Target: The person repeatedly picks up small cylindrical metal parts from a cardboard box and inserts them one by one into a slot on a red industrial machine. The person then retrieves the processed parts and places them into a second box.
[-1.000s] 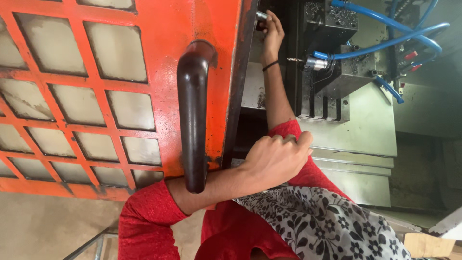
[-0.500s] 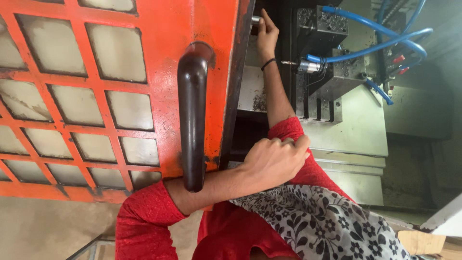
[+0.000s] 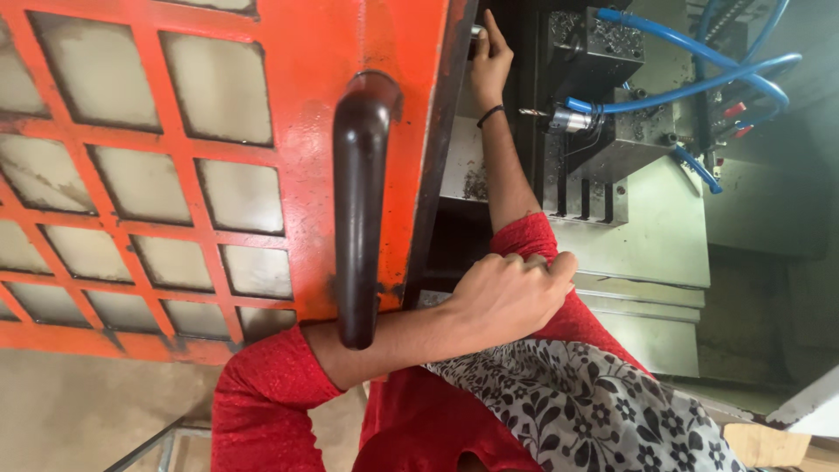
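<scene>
My right hand (image 3: 489, 61), with a black band on the wrist, reaches up into a dark machine enclosure. Its fingers pinch a small metal cylinder (image 3: 476, 33) just past the edge of the orange door (image 3: 297, 105). My left hand (image 3: 511, 297) is closed in a fist and rests against the red sleeve of my right arm, with nothing seen inside it. A drill bit (image 3: 535, 113) sticks out of a tool block (image 3: 603, 96) just right of my right forearm.
The orange door has a grid of cloudy windows and a tall black handle (image 3: 358, 210). Blue air hoses (image 3: 699, 79) run to the tool block. A pale green machine bed (image 3: 647, 245) lies below it. Floral cloth (image 3: 594, 411) covers my front.
My right hand stays on the metal cylinder, its fingers shifting slightly upward. The left fist has not moved. The view drifts a little.
</scene>
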`<state>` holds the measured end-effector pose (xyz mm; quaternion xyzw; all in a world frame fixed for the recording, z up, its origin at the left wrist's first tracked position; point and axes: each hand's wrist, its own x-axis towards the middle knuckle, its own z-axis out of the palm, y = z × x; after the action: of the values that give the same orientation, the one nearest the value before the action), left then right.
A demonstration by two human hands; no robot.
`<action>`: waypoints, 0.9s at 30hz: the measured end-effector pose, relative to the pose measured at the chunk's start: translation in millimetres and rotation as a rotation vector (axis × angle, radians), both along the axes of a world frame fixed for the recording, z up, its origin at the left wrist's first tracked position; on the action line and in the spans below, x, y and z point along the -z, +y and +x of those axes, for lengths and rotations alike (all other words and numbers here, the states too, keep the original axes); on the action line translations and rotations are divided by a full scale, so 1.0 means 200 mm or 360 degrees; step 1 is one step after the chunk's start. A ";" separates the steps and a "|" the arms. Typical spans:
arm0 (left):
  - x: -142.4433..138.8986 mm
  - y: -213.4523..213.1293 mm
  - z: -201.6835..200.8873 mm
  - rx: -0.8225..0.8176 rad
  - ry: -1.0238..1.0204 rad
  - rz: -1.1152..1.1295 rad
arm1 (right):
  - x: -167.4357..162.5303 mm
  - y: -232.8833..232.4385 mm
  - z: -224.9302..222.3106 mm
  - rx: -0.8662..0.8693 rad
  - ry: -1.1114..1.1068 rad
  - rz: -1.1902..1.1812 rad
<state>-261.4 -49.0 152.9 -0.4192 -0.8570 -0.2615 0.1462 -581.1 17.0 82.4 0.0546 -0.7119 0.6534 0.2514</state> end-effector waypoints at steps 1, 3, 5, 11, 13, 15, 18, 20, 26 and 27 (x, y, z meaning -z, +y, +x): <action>0.01 0.00 0.00 -0.0004 0.0008 -0.0050 | 0.00 0.00 0.00 -0.0006 0.0118 0.0032; 0.02 0.00 0.00 0.0005 0.0021 0.0103 | -0.01 -0.01 0.01 -0.0015 0.0346 0.0102; 0.04 0.00 0.01 0.0011 0.0028 0.0157 | -0.02 -0.01 0.03 -0.0141 0.0290 0.0007; 0.04 0.01 -0.02 0.0026 0.0074 0.0033 | 0.05 -0.05 0.25 -0.0022 0.0424 0.0026; 0.03 0.01 -0.01 0.0033 0.0174 0.0106 | 0.11 -0.04 0.41 0.0133 0.0349 0.0214; 0.02 0.00 0.00 0.0040 0.0259 0.0078 | 0.17 -0.01 0.67 0.0137 0.0016 0.0091; 0.02 -0.02 0.03 0.0160 0.0442 0.0170 | 0.26 0.08 1.19 0.0507 -0.0049 -0.0261; 0.02 -0.04 0.06 0.0271 0.0583 0.0311 | 0.24 0.30 1.61 0.0561 0.0283 0.0149; 0.10 -0.05 0.24 0.0775 0.0487 0.0395 | 0.10 0.80 2.61 0.1037 0.0433 -0.0239; 0.12 -0.03 0.30 0.0860 0.0464 0.0348 | 0.07 0.87 2.73 0.1074 0.0458 -0.0254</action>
<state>-202.0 -54.2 128.1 -0.6463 -0.6517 -0.3185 0.2370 -34.5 190.8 68.3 -0.1116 -0.5942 0.5729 0.5534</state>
